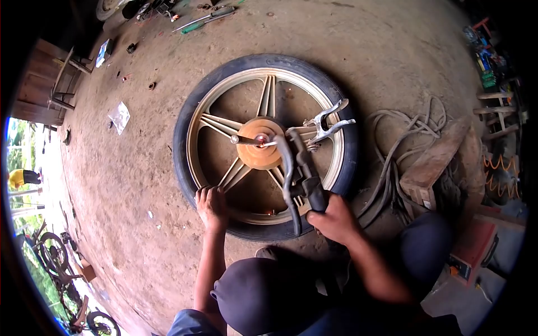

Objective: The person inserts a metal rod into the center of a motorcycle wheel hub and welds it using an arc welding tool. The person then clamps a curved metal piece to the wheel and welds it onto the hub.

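A motorcycle wheel with cream spokes and a black tyre lies flat on the floor before me. My left hand grips its near-left edge, fingers curled over tyre and rim. In my right hand is a dark welding electrode holder, its jaw end over the orange-brown hub. A short pale rod shows at that end, and a spot glows at the hub's centre. Across the hub lies a metal bolt. A silver spring clamp sits on the right-hand spoke.
Cables coil on the right beside a wooden block. Farther right stands a red box-shaped machine. Screwdrivers lie at the far side, and a clear plastic bag at left. My knees are close to the near side.
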Tool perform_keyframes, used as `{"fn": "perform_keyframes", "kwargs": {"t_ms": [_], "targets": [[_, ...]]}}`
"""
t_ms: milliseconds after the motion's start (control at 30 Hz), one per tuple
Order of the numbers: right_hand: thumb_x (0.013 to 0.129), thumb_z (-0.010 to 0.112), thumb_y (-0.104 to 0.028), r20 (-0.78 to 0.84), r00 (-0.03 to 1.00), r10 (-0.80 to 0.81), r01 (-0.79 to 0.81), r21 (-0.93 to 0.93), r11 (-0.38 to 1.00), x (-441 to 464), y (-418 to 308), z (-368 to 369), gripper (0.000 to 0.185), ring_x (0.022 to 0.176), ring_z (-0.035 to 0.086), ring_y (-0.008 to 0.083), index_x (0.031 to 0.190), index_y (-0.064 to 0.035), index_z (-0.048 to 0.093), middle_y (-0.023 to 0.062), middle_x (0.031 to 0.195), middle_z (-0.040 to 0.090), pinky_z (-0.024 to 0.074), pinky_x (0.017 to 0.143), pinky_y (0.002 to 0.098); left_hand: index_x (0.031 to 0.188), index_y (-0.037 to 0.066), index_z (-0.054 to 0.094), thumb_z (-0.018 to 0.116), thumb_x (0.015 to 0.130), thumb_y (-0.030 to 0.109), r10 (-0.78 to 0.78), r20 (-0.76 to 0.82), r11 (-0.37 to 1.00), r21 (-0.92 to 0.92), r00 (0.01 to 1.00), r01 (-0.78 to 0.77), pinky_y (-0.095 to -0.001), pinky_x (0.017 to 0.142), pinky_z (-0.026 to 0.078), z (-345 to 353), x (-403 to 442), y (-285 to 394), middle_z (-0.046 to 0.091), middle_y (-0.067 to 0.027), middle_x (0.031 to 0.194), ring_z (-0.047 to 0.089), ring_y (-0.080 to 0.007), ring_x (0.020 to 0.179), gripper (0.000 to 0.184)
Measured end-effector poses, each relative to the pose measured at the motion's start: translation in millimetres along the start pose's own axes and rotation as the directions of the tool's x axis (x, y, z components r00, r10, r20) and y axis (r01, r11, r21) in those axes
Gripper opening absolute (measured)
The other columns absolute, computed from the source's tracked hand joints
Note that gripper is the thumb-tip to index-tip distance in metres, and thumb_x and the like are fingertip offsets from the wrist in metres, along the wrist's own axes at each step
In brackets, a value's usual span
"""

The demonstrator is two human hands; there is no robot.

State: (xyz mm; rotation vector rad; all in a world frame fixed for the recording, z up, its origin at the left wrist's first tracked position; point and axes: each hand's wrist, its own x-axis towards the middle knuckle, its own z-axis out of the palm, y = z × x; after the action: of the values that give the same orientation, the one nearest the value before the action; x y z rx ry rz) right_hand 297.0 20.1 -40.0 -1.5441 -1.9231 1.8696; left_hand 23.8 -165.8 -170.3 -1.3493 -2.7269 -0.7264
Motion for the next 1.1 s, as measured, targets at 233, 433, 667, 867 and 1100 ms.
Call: {"fn": "perform_keyframes", "kwargs": {"t_ms": [233, 433, 667, 867, 1100], "targets": [[0.079, 0.067, -0.017, 0.084, 0.995, 0.062, -0.068, 0.078, 0.995, 3.8, 7.1, -0.5, 0.015, 0.052, 0.056, 0.0182, 0.078, -0.0035, 0.061, 0.0073, 0.058, 0.058, 0.0462, 0.051, 0.0376, 0.096, 0.003, 0.069, 0.063, 0.096, 0.012, 0.025, 0.021, 0.999, 0.023, 0.999, -0.026, -0.0482, 0.094, 0.047, -4.3, 2.6, 3.6, 0.067, -0.0168, 0.1, 0.059, -0.0385, 0.102, 0.011], [0.075, 0.071, -0.018, -0.066, 0.99, -0.124, 0.119, -0.077, 0.99, 0.1, -1.6, 3.2, 0.024, 0.056, 0.059, 0.0234, 0.083, 0.0025, 0.06, 0.0135, 0.064, 0.059, 0.0485, 0.055, 0.0431, 0.095, 0.003, 0.069, 0.062, 0.096, 0.013, 0.001, -0.002, 1.0, -0.007, 1.0, -0.001, -0.0484, 0.094, 0.047, -3.0, 1.7, 3.5, 0.067, -0.017, 0.099, 0.059, -0.0386, 0.102, 0.012], [0.086, 0.064, -0.009, 0.209, 0.956, 0.205, -0.287, 0.524, 0.802, 0.7, -2.9, 2.2, 0.007, 0.054, 0.059, 0.0136, 0.082, -0.0039, 0.063, 0.0041, 0.065, 0.06, 0.0491, 0.048, 0.0315, 0.095, 0.002, 0.068, 0.061, 0.096, 0.012, -0.004, -0.002, 1.0, 0.01, 1.0, 0.004, -0.0486, 0.094, 0.047, -2.6, 2.0, 6.5, 0.067, -0.0175, 0.098, 0.059, -0.0394, 0.102, 0.012], [0.072, 0.077, -0.02, -0.148, 0.983, -0.113, 0.033, -0.456, 0.889, -6.6, -0.9, 11.9, 0.032, 0.078, 0.07, 0.038, 0.092, 0.0003, 0.064, 0.0214, 0.081, 0.069, 0.0552, 0.073, 0.0481, 0.095, 0.002, 0.068, 0.061, 0.096, 0.012, 0.008, 0.001, 1.0, 0.005, 1.0, -0.008, -0.0487, 0.094, 0.047, -2.7, 2.9, 6.4, 0.066, -0.0179, 0.096, 0.059, -0.0404, 0.101, 0.013], [0.084, 0.07, -0.014, 0.282, 0.934, 0.219, -0.349, 0.592, 0.727, 1.3, 2.2, 0.2, 0.016, 0.062, 0.065, 0.0211, 0.087, -0.001, 0.062, 0.0123, 0.074, 0.066, 0.0561, 0.057, 0.0401, 0.094, 0.002, 0.068, 0.062, 0.096, 0.011, -0.008, -0.002, 1.0, 0.011, 1.0, 0.008, -0.0485, 0.093, 0.048, -1.1, 2.5, 5.8, 0.067, -0.0174, 0.097, 0.059, -0.0398, 0.101, 0.011]]}}
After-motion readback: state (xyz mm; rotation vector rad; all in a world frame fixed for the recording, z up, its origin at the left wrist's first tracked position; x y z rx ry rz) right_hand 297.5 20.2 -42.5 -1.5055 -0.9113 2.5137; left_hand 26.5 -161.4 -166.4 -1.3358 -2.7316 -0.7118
